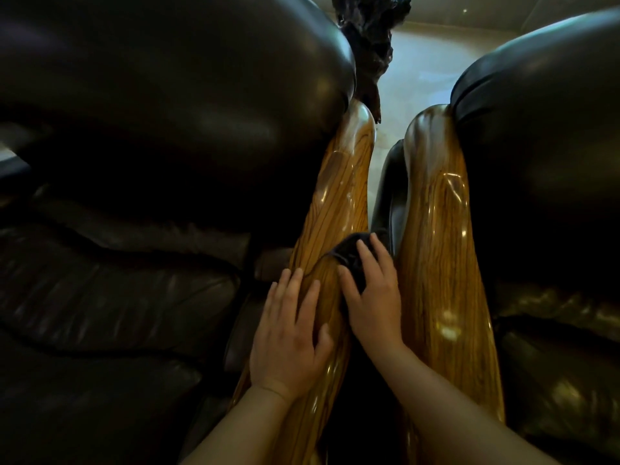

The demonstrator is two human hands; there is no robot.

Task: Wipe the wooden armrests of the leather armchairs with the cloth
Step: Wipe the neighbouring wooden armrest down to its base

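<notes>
Two glossy wooden armrests run side by side between two dark leather armchairs. My right hand (pixel 370 297) presses a dark cloth (pixel 350 255) against the right side of the left armrest (pixel 339 196); most of the cloth is hidden under my fingers. Flat on that same armrest, nearer to me, lies my left hand (pixel 290 337), fingers spread and holding nothing. The right armrest (pixel 436 250) stands just right of my right hand, untouched.
The left armchair (pixel 141 135) fills the left half of the view and the right armchair (pixel 550 135) the right edge. A narrow gap separates the two armrests. A dark carved object (pixel 369 35) stands on the pale floor (pixel 419 62) behind them.
</notes>
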